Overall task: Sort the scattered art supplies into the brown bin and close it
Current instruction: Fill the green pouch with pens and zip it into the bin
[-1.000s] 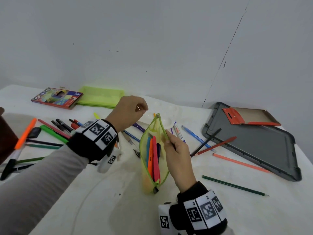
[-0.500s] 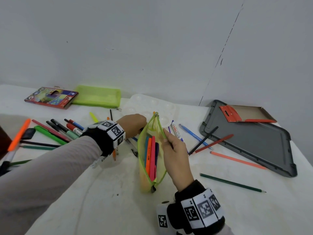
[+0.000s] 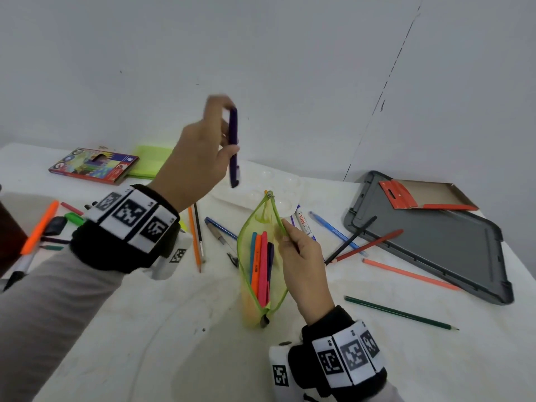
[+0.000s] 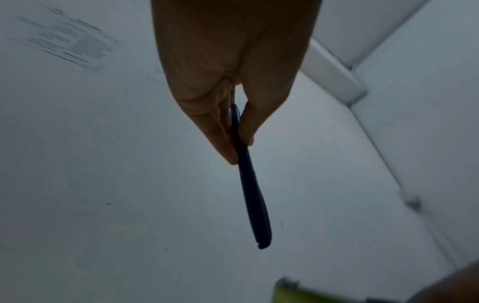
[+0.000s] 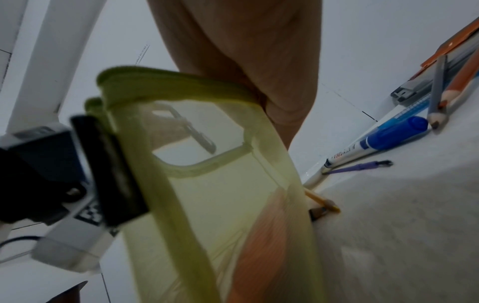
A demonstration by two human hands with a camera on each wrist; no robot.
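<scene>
A yellow-green mesh pouch [image 3: 249,250] stands open on the white table, with several orange, pink, blue and dark pens inside. My right hand [image 3: 301,256] pinches the pouch's right rim [image 5: 181,82] and holds it open. My left hand [image 3: 200,158] is raised above and left of the pouch and pinches a dark purple pen [image 3: 233,146] near its top, so the pen [image 4: 249,184] hangs upright, tip down. The brown bin [image 3: 8,236] shows only as a dark edge at the far left.
A grey lid [image 3: 429,242] lies at the right with a red-and-brown card box [image 3: 426,195] on it. Loose pencils and pens [image 3: 406,274] lie scattered around the pouch. A white paint palette [image 3: 261,190], a coloured-pencil box [image 3: 92,166] and a green case [image 3: 150,161] sit at the back.
My left hand rose from the table beside the pouch and now holds a purple pen high above it. My right hand kept its hold on the pouch rim.
</scene>
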